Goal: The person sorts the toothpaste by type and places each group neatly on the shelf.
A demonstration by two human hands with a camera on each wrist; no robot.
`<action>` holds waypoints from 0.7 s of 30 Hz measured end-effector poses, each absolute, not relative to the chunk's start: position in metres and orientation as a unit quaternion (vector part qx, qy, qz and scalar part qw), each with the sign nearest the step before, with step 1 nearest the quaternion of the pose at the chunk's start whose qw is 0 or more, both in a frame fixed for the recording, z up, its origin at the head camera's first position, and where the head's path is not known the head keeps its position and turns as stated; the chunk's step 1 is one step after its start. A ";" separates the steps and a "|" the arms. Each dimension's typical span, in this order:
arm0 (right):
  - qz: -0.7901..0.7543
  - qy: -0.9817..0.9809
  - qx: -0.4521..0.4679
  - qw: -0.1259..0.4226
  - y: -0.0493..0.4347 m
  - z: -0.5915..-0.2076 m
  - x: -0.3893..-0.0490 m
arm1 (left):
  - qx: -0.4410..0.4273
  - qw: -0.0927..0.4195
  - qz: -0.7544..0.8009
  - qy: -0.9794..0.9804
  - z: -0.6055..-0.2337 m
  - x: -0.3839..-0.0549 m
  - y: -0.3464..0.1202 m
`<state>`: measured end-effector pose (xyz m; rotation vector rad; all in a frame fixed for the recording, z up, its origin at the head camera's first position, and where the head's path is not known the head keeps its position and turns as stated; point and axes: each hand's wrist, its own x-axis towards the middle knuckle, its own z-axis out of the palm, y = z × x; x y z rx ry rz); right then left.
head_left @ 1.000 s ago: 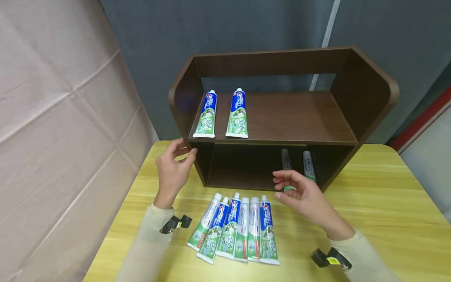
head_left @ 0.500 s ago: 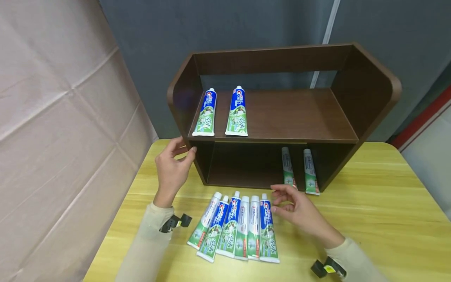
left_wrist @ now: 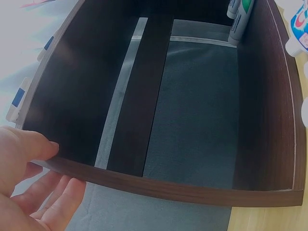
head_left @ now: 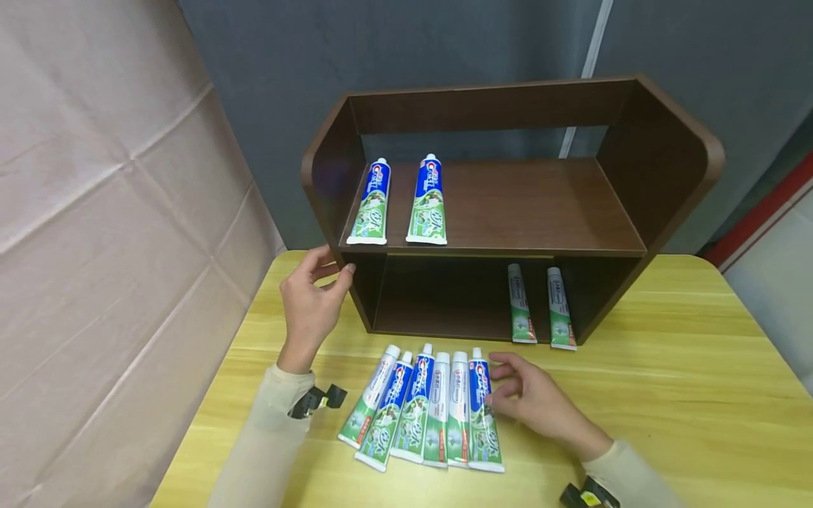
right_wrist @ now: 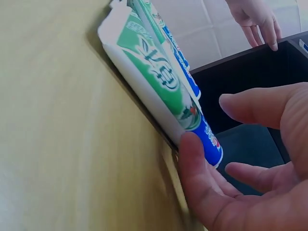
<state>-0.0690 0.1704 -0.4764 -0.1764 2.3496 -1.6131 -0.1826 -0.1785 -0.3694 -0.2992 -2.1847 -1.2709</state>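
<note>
My left hand (head_left: 312, 300) grips the left side panel of a dark brown two-tier shelf (head_left: 508, 243); the left wrist view shows thumb and fingers on opposite faces of the panel edge. Beside the rightmost toothpaste tube (head_left: 485, 416), a blue and green one in the table row, is my right hand (head_left: 530, 395). Its fingers are loosely bent and apart, and a fingertip (right_wrist: 191, 142) overlaps the tube in the right wrist view; contact is unclear. Several other tubes (head_left: 416, 409), blue-green and white-green, lie side by side to its left, caps toward the shelf.
On the upper tier lie two blue-green tubes (head_left: 427, 204), left of the middle. Two white-green tubes (head_left: 522, 310) rest on the lower tier at the right. Wood-grain table (head_left: 686, 367) extends around. A pale cloth wall (head_left: 127, 247) stands left, a grey curtain (head_left: 476, 42) behind.
My right hand has come down from the front of the lower tier to the rightmost tube in the row, uncovering the lower-tier tubes. My left hand keeps its grip on the side panel.
</note>
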 end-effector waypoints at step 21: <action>-0.548 0.813 -0.011 0.197 0.161 -0.470 -0.059 | -0.105 0.301 -0.473 -0.822 -0.371 -0.183 -0.176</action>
